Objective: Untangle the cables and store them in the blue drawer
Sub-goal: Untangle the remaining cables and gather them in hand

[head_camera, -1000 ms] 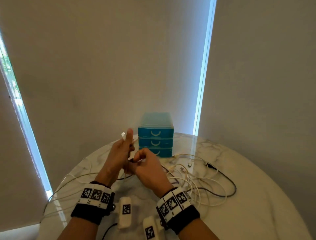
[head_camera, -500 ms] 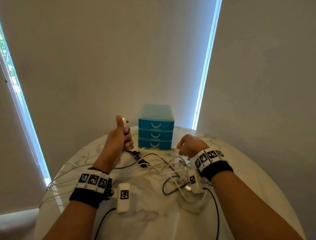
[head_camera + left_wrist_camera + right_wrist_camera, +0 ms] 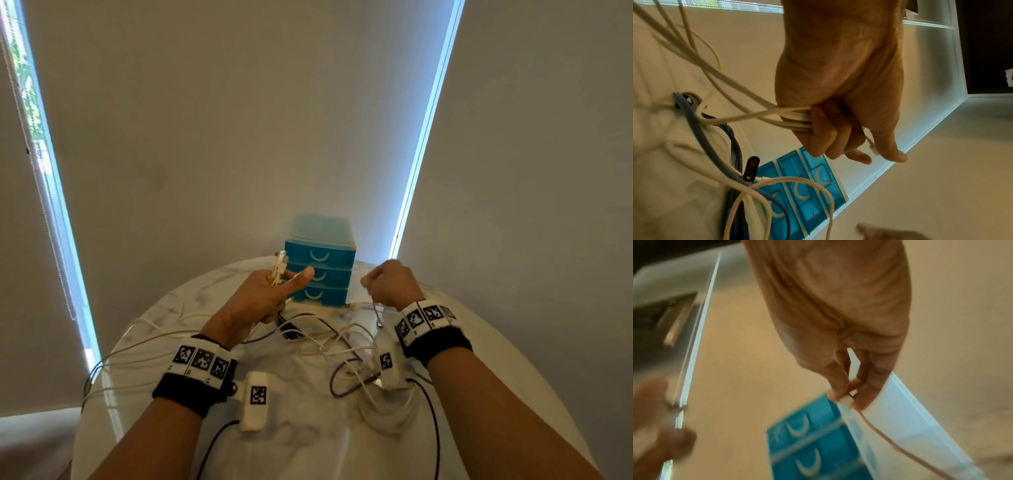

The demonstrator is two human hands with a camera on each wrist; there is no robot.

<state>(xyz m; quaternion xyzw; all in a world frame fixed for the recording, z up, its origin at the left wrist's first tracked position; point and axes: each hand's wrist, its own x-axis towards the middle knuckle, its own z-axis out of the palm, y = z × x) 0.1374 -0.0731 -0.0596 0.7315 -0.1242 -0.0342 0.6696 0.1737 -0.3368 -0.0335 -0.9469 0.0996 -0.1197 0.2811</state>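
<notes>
Our left hand (image 3: 263, 296) grasps a bundle of white cables (image 3: 795, 121), thumb out, their plugs (image 3: 279, 262) sticking up above the fist. Just beyond it, between our hands, stands the blue drawer unit (image 3: 320, 260), all three drawers closed. Nearer us, between our wrists, the tangle (image 3: 329, 342) lies on the table (image 3: 308, 428). Our right hand (image 3: 392, 284) pinches one thin cable (image 3: 877, 431) that hangs down toward the tangle.

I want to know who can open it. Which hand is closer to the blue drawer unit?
Left. The left hand, gripping white cables, overlaps the front of the blue drawer unit in the head view. The right hand, pinching a thin cable, is off to its right side.
</notes>
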